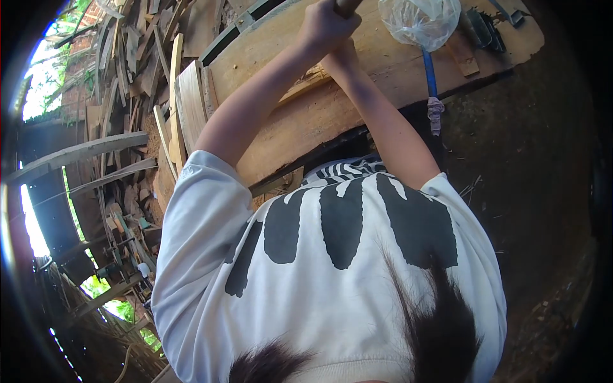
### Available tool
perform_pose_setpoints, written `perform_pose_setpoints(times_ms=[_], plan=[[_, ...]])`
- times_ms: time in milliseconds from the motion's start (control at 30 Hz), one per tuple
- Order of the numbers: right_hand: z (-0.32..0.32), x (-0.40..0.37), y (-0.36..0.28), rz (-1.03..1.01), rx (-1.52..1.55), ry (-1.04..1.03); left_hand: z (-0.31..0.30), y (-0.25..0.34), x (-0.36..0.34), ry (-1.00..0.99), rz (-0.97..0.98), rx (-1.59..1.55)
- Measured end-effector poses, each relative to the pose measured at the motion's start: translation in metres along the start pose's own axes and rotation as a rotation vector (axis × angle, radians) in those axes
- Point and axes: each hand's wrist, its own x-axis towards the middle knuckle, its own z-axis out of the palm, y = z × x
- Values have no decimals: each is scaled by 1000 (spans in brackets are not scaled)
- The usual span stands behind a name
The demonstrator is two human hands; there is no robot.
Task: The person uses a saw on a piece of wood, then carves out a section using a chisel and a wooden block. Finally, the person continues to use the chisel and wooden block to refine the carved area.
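Note:
My left hand (325, 27) is closed around a round brownish bar or handle (347, 6), which runs out of the top edge of the view. Just below and beside it is my right hand (341, 56), its fingers largely hidden behind the left hand. Both hands are over a broad wooden work surface (281, 143). A narrow, lighter wooden strip (306, 87) lies under my forearms.
A clear plastic bag (421, 24), a blue stick (429, 73) with cloth (435, 115) tied at its end, a wooden block (461, 52) and dark metal pieces (486, 30) are at the right. Scrap wood (137, 64) is heaped at the left.

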Motion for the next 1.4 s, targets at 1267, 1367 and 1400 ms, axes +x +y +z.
perform_pose_setpoints(times_ms=[1267, 1367, 1400], plan=[[-339, -174, -34, 706, 565, 408, 38, 22, -79, -716, 146, 182], [-334, -180, -32, 733, 564, 367, 37, 23, -73, -633, 120, 153], [-333, -180, -33, 739, 553, 359, 36, 23, -70, -632, 121, 149]])
